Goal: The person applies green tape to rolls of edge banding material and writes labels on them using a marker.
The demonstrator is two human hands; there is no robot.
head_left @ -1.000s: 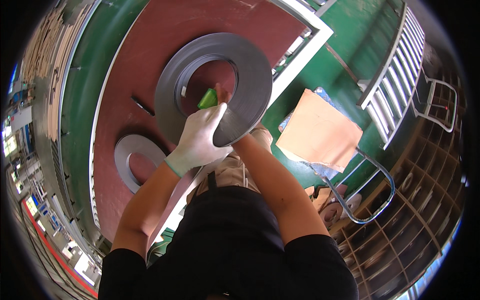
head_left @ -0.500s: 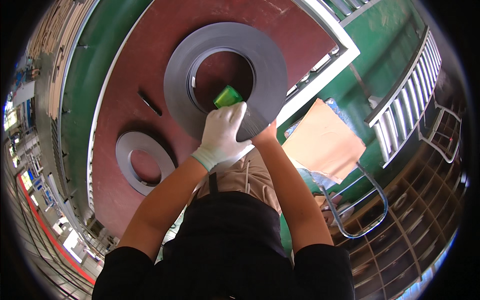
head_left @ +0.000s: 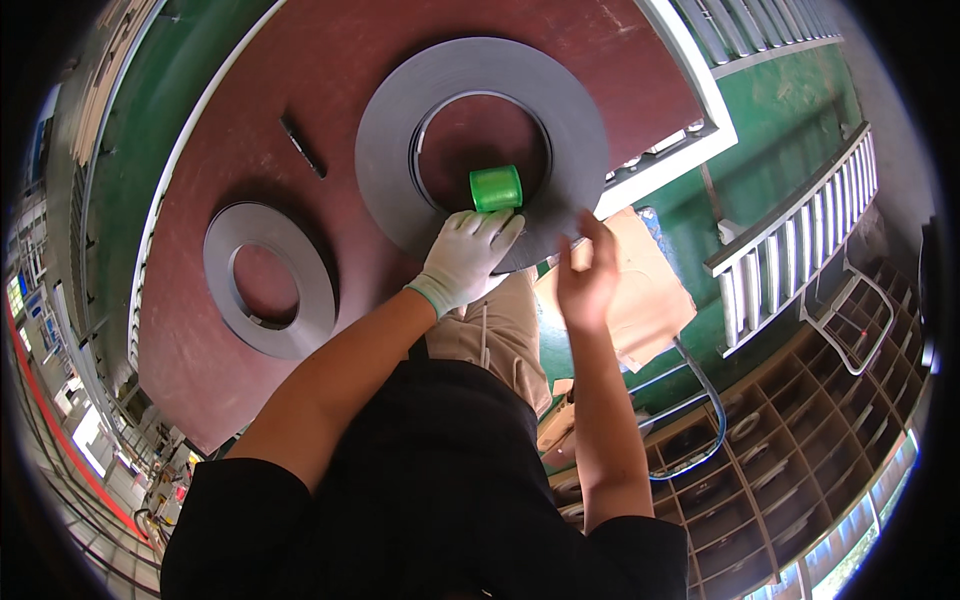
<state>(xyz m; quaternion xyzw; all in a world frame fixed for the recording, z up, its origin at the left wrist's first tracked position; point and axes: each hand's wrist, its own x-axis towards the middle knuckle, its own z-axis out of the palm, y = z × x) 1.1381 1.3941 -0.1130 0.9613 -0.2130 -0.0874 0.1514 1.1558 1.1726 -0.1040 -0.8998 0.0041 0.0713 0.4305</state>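
The large ring-shaped coil [head_left: 577, 150] is grey, the small cylindrical roll [head_left: 496, 188] translucent green, the fabric glove [head_left: 458, 262] white and green-edged, the flat tabletop [head_left: 345, 85] reddish-brown.

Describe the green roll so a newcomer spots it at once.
On the dark red table, find the larger grey coil. At the near side of its opening, just beyond the gloved left hand, is the green roll: a small, shiny cylinder, the table's only bright green object.
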